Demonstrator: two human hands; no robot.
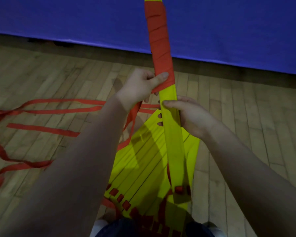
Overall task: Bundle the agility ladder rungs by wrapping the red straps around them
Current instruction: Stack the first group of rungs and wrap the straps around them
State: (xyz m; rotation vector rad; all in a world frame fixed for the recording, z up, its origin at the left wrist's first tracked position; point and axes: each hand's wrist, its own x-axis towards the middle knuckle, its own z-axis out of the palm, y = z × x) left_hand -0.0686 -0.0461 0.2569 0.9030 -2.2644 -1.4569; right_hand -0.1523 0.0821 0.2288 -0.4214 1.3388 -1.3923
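Wood floor [41,77], rung bundle [171,132] cropped above, left hand [137,89] pinching strap [161,53]

Left hand [140,86] raised, pinching — right hand [191,115] lower, curled, gripping.

Smooth plastic rungs [172,134], matt cloth straps [43,129], wood floor [246,108]

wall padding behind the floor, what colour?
Blue; the wall padding shows clearly across the top of the head view, above the wood floor.
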